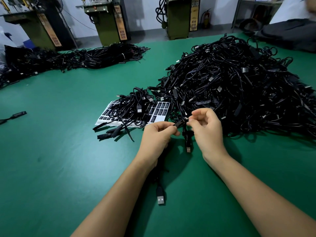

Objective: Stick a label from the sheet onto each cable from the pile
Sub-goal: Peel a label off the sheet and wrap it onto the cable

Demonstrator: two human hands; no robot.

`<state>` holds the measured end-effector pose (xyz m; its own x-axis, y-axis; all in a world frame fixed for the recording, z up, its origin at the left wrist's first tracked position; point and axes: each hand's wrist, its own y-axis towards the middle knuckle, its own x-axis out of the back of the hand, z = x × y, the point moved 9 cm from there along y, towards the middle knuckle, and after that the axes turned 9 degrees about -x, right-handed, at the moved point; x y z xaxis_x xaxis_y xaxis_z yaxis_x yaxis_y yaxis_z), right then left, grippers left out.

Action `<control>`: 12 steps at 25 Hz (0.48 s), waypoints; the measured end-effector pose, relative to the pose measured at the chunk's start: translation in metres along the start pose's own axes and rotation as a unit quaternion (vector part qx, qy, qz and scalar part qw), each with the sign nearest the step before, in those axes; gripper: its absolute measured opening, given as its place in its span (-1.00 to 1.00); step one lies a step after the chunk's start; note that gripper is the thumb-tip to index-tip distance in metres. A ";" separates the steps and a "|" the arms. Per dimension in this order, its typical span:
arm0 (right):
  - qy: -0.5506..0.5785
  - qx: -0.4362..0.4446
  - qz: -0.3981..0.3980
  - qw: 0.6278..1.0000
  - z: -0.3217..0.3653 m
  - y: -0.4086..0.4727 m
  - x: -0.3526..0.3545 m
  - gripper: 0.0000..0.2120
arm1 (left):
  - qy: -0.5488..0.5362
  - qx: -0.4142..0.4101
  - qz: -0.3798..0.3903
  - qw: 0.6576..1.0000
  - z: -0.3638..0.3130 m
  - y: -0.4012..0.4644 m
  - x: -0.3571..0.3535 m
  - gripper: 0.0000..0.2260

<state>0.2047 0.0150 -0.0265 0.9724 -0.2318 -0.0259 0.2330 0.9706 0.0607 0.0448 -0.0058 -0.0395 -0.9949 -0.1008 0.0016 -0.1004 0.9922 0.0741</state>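
My left hand point(158, 134) grips a black cable's slim controller block point(179, 123), which carries a black label with white print on its top face. My right hand point(205, 127) pinches the block's right end with curled fingers. The cable's USB plug point(188, 149) dangles between my hands. Another USB plug point(160, 197) lies on the mat under my left forearm. The white label sheet point(158, 111) lies just beyond my hands, half covered by loose cables point(133, 106). The big pile of black cables point(239, 86) rises to the right.
A green mat point(59, 142) covers the table. A second heap of cables point(77, 59) stretches along the far left edge. One lone cable end point(16, 115) lies at the left. Olive machines point(109, 21) stand behind the table. A person's clothing point(294, 16) shows at top right.
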 end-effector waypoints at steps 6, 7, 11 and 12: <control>0.009 -0.051 0.091 0.995 -0.002 0.001 -0.012 -0.81 | -0.034 -0.003 0.022 0.999 -0.002 0.002 -0.001 -0.71; 0.008 -0.043 0.107 0.993 0.000 0.000 -0.014 -0.83 | -0.037 -0.003 0.028 0.999 -0.002 0.002 -0.002 -0.71; -0.005 -0.021 0.137 0.990 0.004 -0.002 -0.018 -0.87 | -0.053 0.009 0.041 0.998 -0.001 0.003 -0.003 -0.83; -0.007 -0.021 0.140 0.990 0.004 -0.002 -0.018 -0.86 | -0.056 0.014 0.042 0.997 0.000 0.003 -0.003 -0.85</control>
<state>0.1866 0.0168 -0.0223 0.9989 0.0462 -0.0006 -0.0462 0.9987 0.0227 0.0473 -0.0023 -0.0393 -0.9943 -0.0108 -0.1056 -0.0161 0.9986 0.0497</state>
